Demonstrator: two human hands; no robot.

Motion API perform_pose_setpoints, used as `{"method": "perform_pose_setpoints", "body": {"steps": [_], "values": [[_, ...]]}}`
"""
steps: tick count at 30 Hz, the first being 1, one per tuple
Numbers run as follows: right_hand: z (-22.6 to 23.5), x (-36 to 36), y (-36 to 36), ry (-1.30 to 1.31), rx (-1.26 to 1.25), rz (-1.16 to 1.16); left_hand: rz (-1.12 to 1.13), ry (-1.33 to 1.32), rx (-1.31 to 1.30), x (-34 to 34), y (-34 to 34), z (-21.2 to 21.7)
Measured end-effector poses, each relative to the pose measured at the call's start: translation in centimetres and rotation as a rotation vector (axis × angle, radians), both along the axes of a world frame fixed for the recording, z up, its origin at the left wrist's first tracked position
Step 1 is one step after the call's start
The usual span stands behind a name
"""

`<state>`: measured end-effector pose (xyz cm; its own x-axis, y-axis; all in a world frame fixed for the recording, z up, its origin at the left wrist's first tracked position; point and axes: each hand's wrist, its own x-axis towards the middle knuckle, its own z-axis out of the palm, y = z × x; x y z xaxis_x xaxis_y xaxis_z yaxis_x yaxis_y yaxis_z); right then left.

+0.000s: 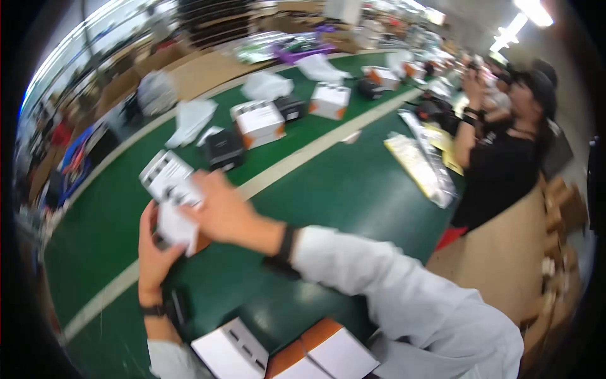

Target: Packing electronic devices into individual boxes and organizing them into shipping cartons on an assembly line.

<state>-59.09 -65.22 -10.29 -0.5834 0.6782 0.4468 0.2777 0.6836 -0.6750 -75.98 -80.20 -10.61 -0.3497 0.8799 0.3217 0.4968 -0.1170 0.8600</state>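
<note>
A small white carton with orange lower sides (175, 226) is tilted above the green belt, with a printed flap (165, 169) standing up at its far end. My left hand (156, 249) wraps round its near left side, thumb toward me and fingers behind. From the right, my right hand (221, 207) grips the carton's upper edge beside the flap, its fingers slightly smeared by motion. The carton's inside is hidden. Just beyond my right hand sits a black boxy device (224, 150). Close to my left wrist lies a dark object (179, 306).
White-and-orange cartons (259, 124), black devices (289, 107) and white bags (192, 121) line the far belt. Nearer me stand a white carton (232, 350) and orange-and-white cartons (341, 354). Yellow-and-clear plastic packs (416, 167) lie at right, beside a co-worker in black (505, 164).
</note>
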Motion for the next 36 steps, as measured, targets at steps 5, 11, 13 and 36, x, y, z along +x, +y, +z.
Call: {"method": "perform_pose_setpoints", "body": {"steps": [5, 11, 13, 36], "values": [[2.9, 0.1, -4.1, -0.016, -0.127, 0.306, 0.267, 0.569, -0.220, 1.8, -1.2, 2.2], [4.7, 2.6, -2.3, 0.130, 0.449, 0.621, -0.077, -0.120, -0.073, 1.0, -2.8, 2.8], [5.7, 3.0, -1.5, 0.222, 0.654, 0.651, -0.207, -0.288, -0.129, 0.7, -3.3, 3.7], [9.1, -1.7, -5.2, -0.052, 1.008, 0.846, -0.412, 0.050, -0.330, -6.5, -8.2, 0.8]]}}
